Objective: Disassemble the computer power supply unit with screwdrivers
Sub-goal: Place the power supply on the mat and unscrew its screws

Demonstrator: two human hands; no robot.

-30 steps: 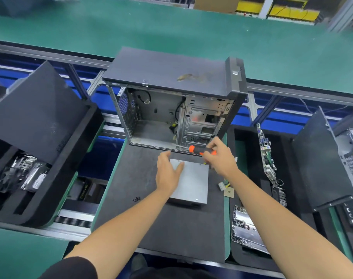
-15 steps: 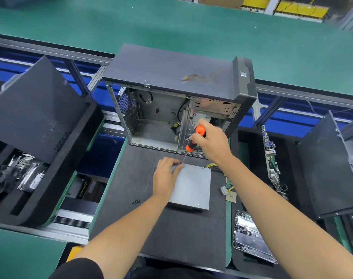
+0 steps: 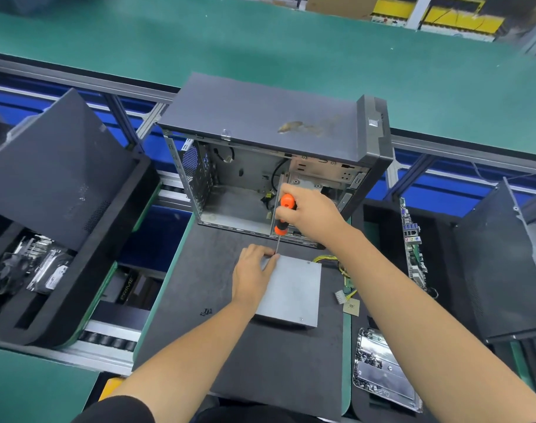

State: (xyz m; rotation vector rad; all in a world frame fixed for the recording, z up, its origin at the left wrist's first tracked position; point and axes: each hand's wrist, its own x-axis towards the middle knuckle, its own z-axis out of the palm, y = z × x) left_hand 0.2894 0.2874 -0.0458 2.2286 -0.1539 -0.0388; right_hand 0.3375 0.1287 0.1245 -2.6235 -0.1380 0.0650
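Note:
The grey metal power supply unit (image 3: 294,293) lies flat on a dark mat (image 3: 260,361), its yellow cables (image 3: 324,258) trailing to the right. My left hand (image 3: 253,276) rests on its far left corner, fingers straight beside the screwdriver tip. My right hand (image 3: 311,213) grips an orange and black screwdriver (image 3: 283,216) held nearly upright, its thin shaft pointing down to that same corner. Two small black screws (image 3: 206,312) lie on the mat to the left of the unit.
An open, emptied computer case (image 3: 269,138) stands right behind the unit. Black foam trays with parts sit at the left (image 3: 77,288) and right (image 3: 379,227); a circuit board (image 3: 411,242) stands on edge in the right one. A shiny metal plate with screws (image 3: 382,370) lies at lower right.
My right hand has turned the screwdriver from lying sideways to upright and set its tip at the unit's far left corner. My left hand has stayed on that corner.

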